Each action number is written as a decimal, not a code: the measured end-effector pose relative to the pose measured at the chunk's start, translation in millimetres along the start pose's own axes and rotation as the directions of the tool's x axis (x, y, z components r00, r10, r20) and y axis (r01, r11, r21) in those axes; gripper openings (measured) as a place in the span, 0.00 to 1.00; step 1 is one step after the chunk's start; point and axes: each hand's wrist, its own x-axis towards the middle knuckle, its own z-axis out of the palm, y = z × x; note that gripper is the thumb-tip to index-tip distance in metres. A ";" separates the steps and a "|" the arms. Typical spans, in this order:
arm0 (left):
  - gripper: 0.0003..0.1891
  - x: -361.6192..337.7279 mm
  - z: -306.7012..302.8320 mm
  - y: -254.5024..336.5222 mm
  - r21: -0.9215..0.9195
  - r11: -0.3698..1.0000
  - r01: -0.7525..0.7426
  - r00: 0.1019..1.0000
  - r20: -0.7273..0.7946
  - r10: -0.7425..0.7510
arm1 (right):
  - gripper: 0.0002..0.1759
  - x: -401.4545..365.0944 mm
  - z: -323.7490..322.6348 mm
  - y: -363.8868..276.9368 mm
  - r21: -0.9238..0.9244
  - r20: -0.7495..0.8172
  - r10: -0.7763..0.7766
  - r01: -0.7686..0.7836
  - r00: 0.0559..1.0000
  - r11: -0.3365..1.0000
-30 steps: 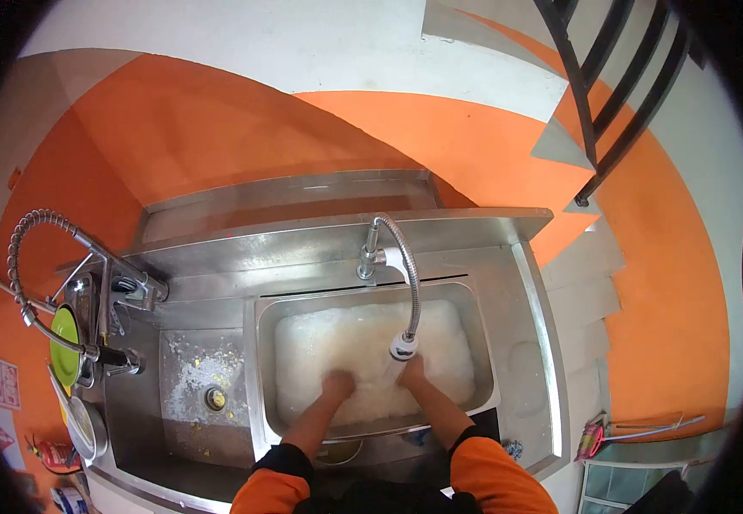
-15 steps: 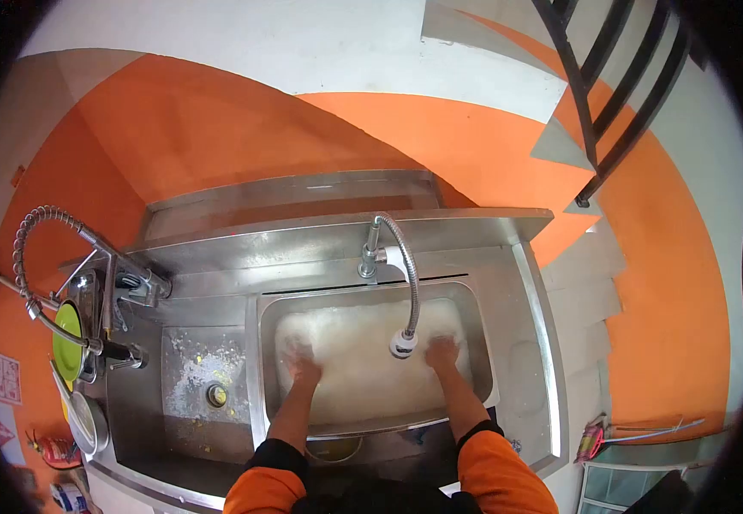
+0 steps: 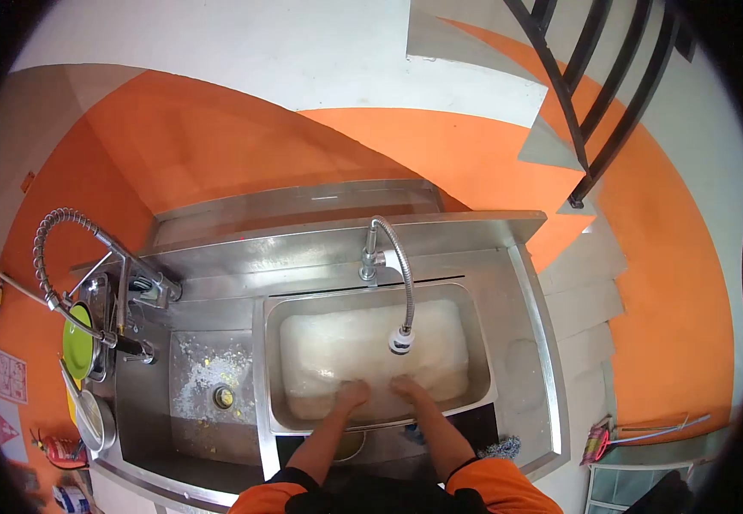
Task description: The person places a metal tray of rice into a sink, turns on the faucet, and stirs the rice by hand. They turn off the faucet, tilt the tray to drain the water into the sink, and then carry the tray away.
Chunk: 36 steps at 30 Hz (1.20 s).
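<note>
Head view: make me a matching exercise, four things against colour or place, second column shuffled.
Things:
1. round plate
2. fire extinguisher
3. nozzle of the right faucet
4. left hand

Colour or place:
A. reaching into the cloudy liquid
B. hanging above the cloudy liquid
C. red
D. lime green

Pairs: 1-D, 2-C, 3-B, 4-A

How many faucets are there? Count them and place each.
2: a spring-coil faucet behind the left basin, and a flexible-hose faucet behind the right basin.
</note>
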 end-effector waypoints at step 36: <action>0.25 153.0 38.0 -97.0 -0.684 0.692 -0.232 0.753 -0.576 -0.317 | 0.19 80.0 -86.8 71.0 0.928 -0.361 0.592 0.215 0.721 0.304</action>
